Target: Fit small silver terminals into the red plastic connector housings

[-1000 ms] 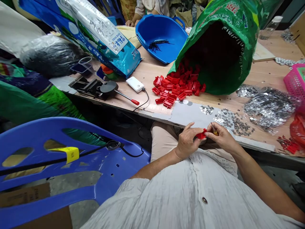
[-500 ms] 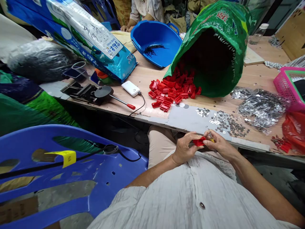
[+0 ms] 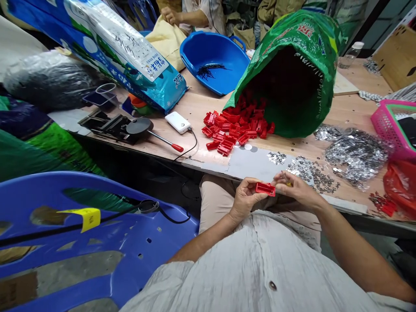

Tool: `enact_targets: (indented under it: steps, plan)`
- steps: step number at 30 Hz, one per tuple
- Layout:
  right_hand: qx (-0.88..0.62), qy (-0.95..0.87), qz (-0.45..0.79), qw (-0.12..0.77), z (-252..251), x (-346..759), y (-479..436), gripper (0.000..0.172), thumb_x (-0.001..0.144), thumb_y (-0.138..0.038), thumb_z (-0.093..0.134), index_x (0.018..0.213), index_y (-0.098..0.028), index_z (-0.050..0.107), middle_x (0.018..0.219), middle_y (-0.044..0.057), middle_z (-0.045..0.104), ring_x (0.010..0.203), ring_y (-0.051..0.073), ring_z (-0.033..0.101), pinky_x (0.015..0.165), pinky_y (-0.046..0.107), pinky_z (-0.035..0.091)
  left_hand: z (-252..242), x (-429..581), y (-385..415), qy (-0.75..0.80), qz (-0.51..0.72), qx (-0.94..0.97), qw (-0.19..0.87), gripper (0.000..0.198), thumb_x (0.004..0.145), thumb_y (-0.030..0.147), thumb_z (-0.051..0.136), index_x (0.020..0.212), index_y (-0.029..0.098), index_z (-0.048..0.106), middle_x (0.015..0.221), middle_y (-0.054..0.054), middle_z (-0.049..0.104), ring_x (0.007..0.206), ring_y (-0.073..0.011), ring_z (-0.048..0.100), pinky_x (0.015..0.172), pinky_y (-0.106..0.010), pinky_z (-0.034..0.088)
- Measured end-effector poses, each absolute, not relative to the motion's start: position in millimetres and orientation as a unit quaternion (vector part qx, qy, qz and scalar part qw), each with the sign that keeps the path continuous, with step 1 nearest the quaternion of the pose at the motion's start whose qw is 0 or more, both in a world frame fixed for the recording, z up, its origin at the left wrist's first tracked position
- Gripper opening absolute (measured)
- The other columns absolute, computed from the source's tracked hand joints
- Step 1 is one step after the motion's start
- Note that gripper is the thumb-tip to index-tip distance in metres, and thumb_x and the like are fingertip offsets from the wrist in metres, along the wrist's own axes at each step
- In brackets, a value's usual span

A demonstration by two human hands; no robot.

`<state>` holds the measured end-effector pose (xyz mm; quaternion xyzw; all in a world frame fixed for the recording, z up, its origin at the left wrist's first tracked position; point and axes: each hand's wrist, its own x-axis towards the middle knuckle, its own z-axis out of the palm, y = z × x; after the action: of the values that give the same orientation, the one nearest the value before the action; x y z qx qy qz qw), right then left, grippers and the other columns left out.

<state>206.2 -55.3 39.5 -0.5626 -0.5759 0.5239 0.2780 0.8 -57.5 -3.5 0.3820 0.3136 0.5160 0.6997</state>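
Close to my lap, my left hand (image 3: 244, 198) grips a small red plastic housing (image 3: 265, 189) between thumb and fingers, its hollow side facing up. My right hand (image 3: 298, 189) is at the housing's right end, fingers closed around a small hand tool with a yellow handle (image 3: 288, 184). Most of that tool is hidden by the fingers, so its exact kind is unclear. Beyond the hands, a pile of similar red housings (image 3: 226, 130) spills from a green woven sack (image 3: 294, 117). Small metal plates (image 3: 320, 177) lie scattered on a grey sheet (image 3: 248, 164) at the table edge.
A black lever press (image 3: 126, 128), a white power bank (image 3: 178, 122) and a blue basin (image 3: 212, 52) stand on the table. Bagged metal pieces (image 3: 357, 151) and a pink basket (image 3: 390, 125) are at right. A blue chair (image 3: 156, 247) is at left. Another person's hand (image 3: 170, 16) holds cloth.
The red housing has turned so its hollow side shows, and my left hand has shifted slightly left. My right hand's tool has tipped and is less visible. Across the table, the other person has lifted cloth.
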Motion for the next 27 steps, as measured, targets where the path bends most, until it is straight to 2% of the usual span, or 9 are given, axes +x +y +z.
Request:
enact_targets:
  steps: [2, 4, 7, 10, 15, 21, 27]
  plan:
    - [-0.646, -0.638, 0.326, 0.262, 40.3, 220.2, -36.8, 0.028, 0.085, -0.047, 0.060, 0.100, -0.024, 0.062, 0.098, 0.006, 0.068, 0.077, 0.020, 0.059, 0.067, 0.032, 0.041, -3.5, 0.7, -53.9, 0.319, 0.525, 0.357, 0.704, 0.045, 0.062, 0.025, 0.086, 0.098, 0.017, 0.059, 0.097, -0.005, 0.073, 0.088, -0.0158, 0.070, 0.084, -0.032, 0.056]
    - [-0.694, -0.667, 0.169, 0.213, 36.9, 233.8, -19.3, 0.020, 0.088, -0.036, 0.054, 0.099, -0.023, 0.065, 0.097, 0.007, 0.070, 0.081, 0.023, 0.061, 0.073, 0.036, 0.042, -4.7, 0.0, -50.7, 0.323, 0.529, 0.345, 0.705, 0.046, 0.064, 0.025, 0.084, 0.102, 0.018, 0.059, 0.098, -0.004, 0.072, 0.090, -0.0156, 0.069, 0.086, -0.033, 0.056]
    - [-0.701, -0.697, 0.077, 0.131, 28.8, 245.4, -0.5, 0.018, 0.088, -0.028, 0.051, 0.094, -0.022, 0.067, 0.096, 0.007, 0.069, 0.086, 0.024, 0.062, 0.074, 0.036, 0.042, -8.0, -1.2, -47.4, 0.326, 0.525, 0.345, 0.706, 0.045, 0.067, 0.024, 0.082, 0.106, 0.019, 0.060, 0.099, -0.003, 0.071, 0.091, -0.0142, 0.068, 0.087, -0.032, 0.055]
    - [-0.705, -0.704, 0.046, 0.079, 23.6, 244.7, 8.9, 0.018, 0.089, -0.030, 0.051, 0.091, -0.023, 0.068, 0.095, 0.007, 0.068, 0.083, 0.023, 0.061, 0.069, 0.034, 0.040, -11.0, -1.8, -45.5, 0.334, 0.525, 0.350, 0.700, 0.044, 0.068, 0.024, 0.081, 0.107, 0.020, 0.062, 0.100, -0.004, 0.070, 0.091, -0.0138, 0.067, 0.085, -0.031, 0.055]
    - [-0.715, -0.694, 0.052, 0.060, 21.7, 237.6, 17.8, 0.020, 0.087, -0.039, 0.057, 0.085, -0.022, 0.066, 0.090, 0.008, 0.067, 0.078, 0.022, 0.059, 0.062, 0.032, 0.036, -14.0, -2.3, -43.3, 0.342, 0.524, 0.352, 0.696, 0.045, 0.069, 0.025, 0.081, 0.109, 0.020, 0.062, 0.100, -0.004, 0.069, 0.090, -0.0138, 0.066, 0.084, -0.031, 0.055]
    - [-0.720, -0.682, 0.102, 0.077, 25.7, 239.0, 20.4, 0.017, 0.085, -0.036, 0.055, 0.081, -0.023, 0.064, 0.082, 0.006, 0.068, 0.073, 0.021, 0.058, 0.062, 0.032, 0.034, -15.7, -3.0, -42.3, 0.345, 0.522, 0.338, 0.704, 0.046, 0.068, 0.025, 0.081, 0.109, 0.020, 0.062, 0.099, -0.004, 0.070, 0.090, -0.0145, 0.067, 0.084, -0.032, 0.055]
    - [-0.708, -0.674, 0.158, 0.142, 39.4, 240.8, 12.4, 0.012, 0.085, -0.033, 0.053, 0.083, -0.023, 0.060, 0.072, 0.002, 0.065, 0.065, 0.018, 0.056, 0.061, 0.030, 0.036, -11.5, -3.1, -41.8, 0.341, 0.515, 0.335, 0.711, 0.048, 0.070, 0.029, 0.080, 0.113, 0.020, 0.061, 0.100, -0.005, 0.071, 0.090, -0.0163, 0.068, 0.083, -0.034, 0.055]
